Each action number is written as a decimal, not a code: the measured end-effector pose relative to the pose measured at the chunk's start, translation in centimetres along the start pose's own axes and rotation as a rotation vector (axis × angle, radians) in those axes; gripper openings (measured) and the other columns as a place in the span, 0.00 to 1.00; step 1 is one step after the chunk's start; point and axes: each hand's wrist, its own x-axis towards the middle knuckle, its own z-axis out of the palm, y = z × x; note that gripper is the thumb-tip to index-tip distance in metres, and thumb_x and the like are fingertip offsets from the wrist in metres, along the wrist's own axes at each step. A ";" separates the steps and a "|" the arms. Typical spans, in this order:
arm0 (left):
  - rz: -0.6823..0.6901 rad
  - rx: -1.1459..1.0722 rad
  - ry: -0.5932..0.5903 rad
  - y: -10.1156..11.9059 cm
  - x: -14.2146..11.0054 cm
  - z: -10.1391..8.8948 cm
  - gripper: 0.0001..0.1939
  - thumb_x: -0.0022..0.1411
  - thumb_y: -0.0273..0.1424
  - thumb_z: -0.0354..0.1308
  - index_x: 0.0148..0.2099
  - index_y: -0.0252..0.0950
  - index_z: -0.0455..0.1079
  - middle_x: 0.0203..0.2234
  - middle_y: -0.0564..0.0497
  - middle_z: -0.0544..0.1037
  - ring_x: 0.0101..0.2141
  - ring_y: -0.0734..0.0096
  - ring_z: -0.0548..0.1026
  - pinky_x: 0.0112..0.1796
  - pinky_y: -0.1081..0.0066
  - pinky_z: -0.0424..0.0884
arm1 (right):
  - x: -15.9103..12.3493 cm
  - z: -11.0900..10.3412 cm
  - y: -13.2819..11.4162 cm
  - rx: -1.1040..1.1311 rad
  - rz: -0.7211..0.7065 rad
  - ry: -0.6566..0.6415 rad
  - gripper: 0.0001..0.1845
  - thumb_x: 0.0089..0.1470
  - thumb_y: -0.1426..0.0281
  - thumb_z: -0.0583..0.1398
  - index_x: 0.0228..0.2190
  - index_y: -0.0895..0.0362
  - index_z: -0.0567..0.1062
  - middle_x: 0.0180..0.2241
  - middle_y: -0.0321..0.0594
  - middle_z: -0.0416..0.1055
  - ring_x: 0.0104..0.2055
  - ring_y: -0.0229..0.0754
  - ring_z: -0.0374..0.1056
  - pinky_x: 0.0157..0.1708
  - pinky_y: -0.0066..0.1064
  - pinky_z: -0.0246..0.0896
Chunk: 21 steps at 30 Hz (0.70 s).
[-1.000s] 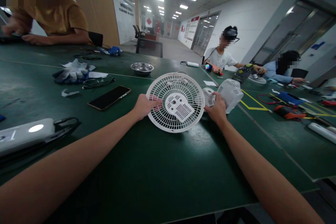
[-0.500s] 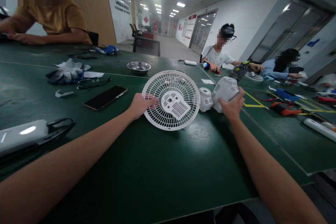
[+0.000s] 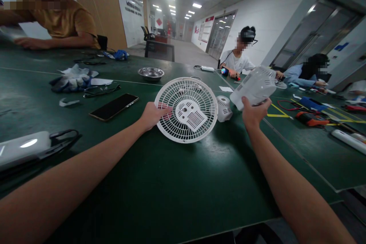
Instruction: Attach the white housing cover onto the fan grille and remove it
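Note:
My left hand (image 3: 153,116) grips the left rim of a round white fan grille (image 3: 185,109), thumb in front and fingers showing through the bars behind. The grille stands tilted, its slotted centre plate facing me. My right hand (image 3: 254,113) is closed around a white plastic fan housing (image 3: 254,85) with vent slots at its upper end, raised above the table. Between grille and housing, a smaller white vented part (image 3: 224,108), like a motor cover, rests on the table, partly behind the grille's right edge.
On the green table (image 3: 171,190) lie a phone (image 3: 114,106), gloves (image 3: 73,78), a metal bowl (image 3: 151,73), and a white device with a strap (image 3: 27,148) at left. An orange-black tool (image 3: 310,118) lies at right. Several people sit around the table.
My right hand has lifted and turned the housing up and to the right, away from the small vented part. The left hand and grille have stayed nearly still.

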 end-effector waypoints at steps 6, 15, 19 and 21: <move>-0.016 -0.006 0.006 -0.4 0.3 -0.1 0.08 0.57 0.32 0.73 0.39 0.35 0.80 0.32 0.45 0.85 0.31 0.60 0.83 0.35 0.58 0.82 | -3.4 1.4 -2.8 0.005 -0.040 -0.175 0.43 0.45 0.51 0.69 0.56 0.57 0.63 0.49 0.56 0.78 0.48 0.58 0.77 0.50 0.49 0.70; -0.044 -0.031 0.017 0.1 0.0 0.2 0.07 0.57 0.30 0.72 0.38 0.34 0.80 0.31 0.46 0.84 0.30 0.62 0.82 0.35 0.60 0.80 | -1.9 1.5 0.2 0.011 -0.038 -0.157 0.47 0.41 0.51 0.71 0.58 0.59 0.66 0.48 0.55 0.78 0.46 0.57 0.76 0.50 0.49 0.69; -0.025 -0.031 0.003 -0.1 0.1 0.0 0.07 0.58 0.30 0.72 0.38 0.35 0.81 0.31 0.46 0.84 0.31 0.61 0.82 0.36 0.58 0.80 | 1.4 -0.2 3.3 -0.008 0.012 -0.092 0.48 0.38 0.53 0.72 0.57 0.60 0.67 0.47 0.56 0.78 0.43 0.56 0.76 0.47 0.49 0.70; -0.021 -0.031 -0.003 -0.3 0.2 -0.1 0.08 0.58 0.31 0.73 0.39 0.35 0.81 0.32 0.46 0.84 0.32 0.61 0.82 0.36 0.58 0.81 | 2.4 -0.8 4.7 -0.037 0.015 -0.097 0.48 0.37 0.53 0.73 0.56 0.60 0.68 0.46 0.55 0.78 0.43 0.58 0.76 0.48 0.51 0.70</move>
